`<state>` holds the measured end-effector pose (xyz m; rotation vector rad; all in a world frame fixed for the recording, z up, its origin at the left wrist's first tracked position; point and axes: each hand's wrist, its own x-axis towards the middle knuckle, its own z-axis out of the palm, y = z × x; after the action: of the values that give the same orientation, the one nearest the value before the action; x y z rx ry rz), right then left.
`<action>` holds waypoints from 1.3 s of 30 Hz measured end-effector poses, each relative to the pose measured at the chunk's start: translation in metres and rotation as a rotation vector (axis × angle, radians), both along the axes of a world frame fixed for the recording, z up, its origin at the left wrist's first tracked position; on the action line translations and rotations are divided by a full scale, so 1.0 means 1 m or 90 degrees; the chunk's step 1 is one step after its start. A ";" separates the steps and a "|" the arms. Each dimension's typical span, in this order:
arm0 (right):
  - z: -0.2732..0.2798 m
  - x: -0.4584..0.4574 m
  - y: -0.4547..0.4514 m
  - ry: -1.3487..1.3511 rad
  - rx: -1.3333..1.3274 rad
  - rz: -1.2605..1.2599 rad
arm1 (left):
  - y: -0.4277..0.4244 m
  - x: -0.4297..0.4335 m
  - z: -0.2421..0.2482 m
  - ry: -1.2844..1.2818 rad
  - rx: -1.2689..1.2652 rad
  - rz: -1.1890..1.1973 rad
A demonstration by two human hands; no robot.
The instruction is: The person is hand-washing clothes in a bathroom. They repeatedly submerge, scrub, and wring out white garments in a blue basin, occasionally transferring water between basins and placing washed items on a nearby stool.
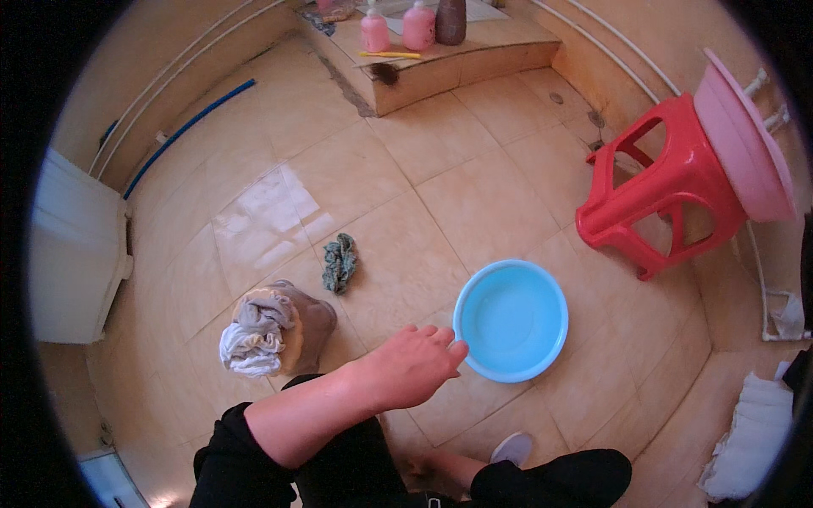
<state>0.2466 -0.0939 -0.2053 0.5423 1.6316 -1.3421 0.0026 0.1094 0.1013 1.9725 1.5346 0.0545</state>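
My left hand [422, 365] reaches from a pushed-up black sleeve, back upward and fingers bent. Its thumb side overlaps the left rim of a light blue plastic basin [514, 320] holding clear liquid; whether it grips the rim is unclear. Below, a bare forearm from the other black sleeve points left; my right hand [416, 467] is dim and partly hidden, so its grip cannot be made out. A crumpled green-grey cloth [340, 263] lies on the tiles. Left of my hand, white cloth [251, 349] and grey cloth [267, 311] rest bunched on a brownish container or bundle [311, 330].
A red plastic stool [679, 171] and pink basin [743, 140] stand at right. Pink bottles [419, 28], a brown bottle [451, 22] and a yellow-handled brush [390, 55] are on the tiled step [489, 54]. A white cabinet-like object [76, 254] is left; a blue hose [190, 130] lies behind.
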 end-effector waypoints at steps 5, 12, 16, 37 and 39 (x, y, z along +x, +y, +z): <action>-0.006 0.001 0.003 0.007 0.019 0.041 | -0.020 0.008 0.020 0.020 0.020 0.024; 0.059 -0.051 0.103 0.079 0.300 0.033 | -0.034 0.004 0.039 -0.020 -0.032 0.077; 0.093 -0.046 0.178 0.331 0.811 -0.279 | -0.048 -0.040 0.053 -0.139 0.077 0.310; 0.087 -0.004 0.188 0.265 0.755 -0.068 | -0.274 -0.195 -0.155 -0.089 0.235 1.145; 0.082 -0.010 0.179 0.256 0.751 -0.058 | -0.270 -0.191 -0.148 -0.181 0.227 1.207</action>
<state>0.2370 0.0855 -0.1232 1.0593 2.7031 -0.4050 -0.1880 -0.1605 -0.0472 -0.0098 2.5999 1.2984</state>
